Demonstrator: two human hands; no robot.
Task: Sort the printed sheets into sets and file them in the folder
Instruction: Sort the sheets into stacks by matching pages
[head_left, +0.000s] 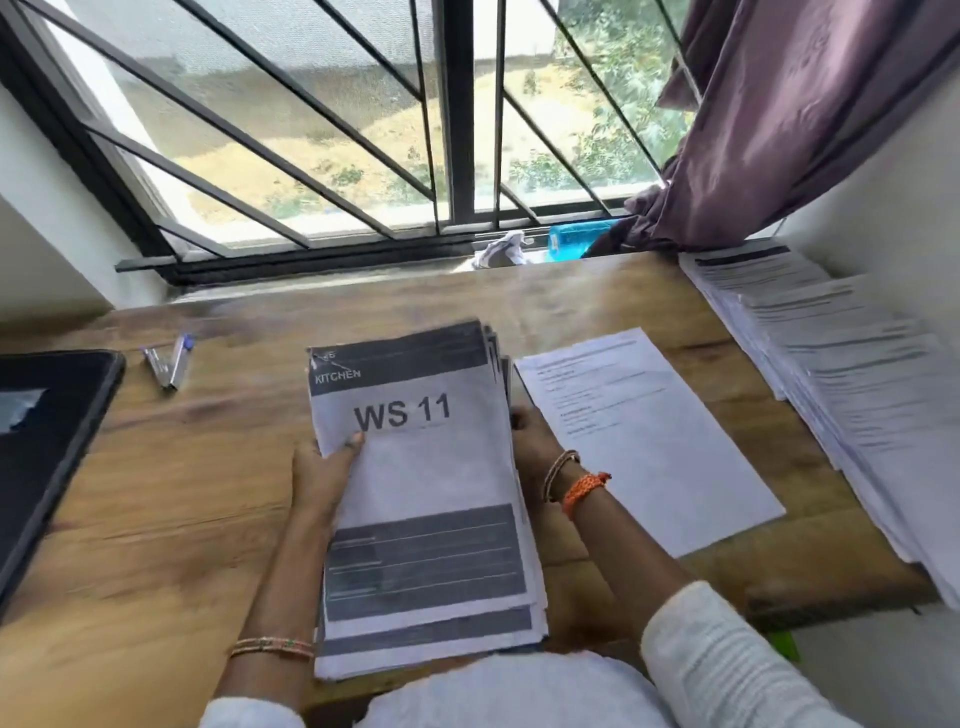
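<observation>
Holding a thick stack of white printed sheets (426, 499) over the near edge of the brown wooden bench (171, 467), the person has both hands on it. The top sheet has a dark header band reading "KITCHEN" and large letters "WS 11". The left hand (322, 467) has its grip closed on the stack's left edge, thumb on top of the paper. The right hand (535, 447) clasps the right edge, its fingers mostly hidden behind the sheets. Just right of the stack a single white printed page (644, 441) lies flat on the bench. Along the right side lies a long overlapping spread of printed pages (831, 374). A black flat folder (47, 441) lies at the left edge, with two pens (169, 361) near it.
</observation>
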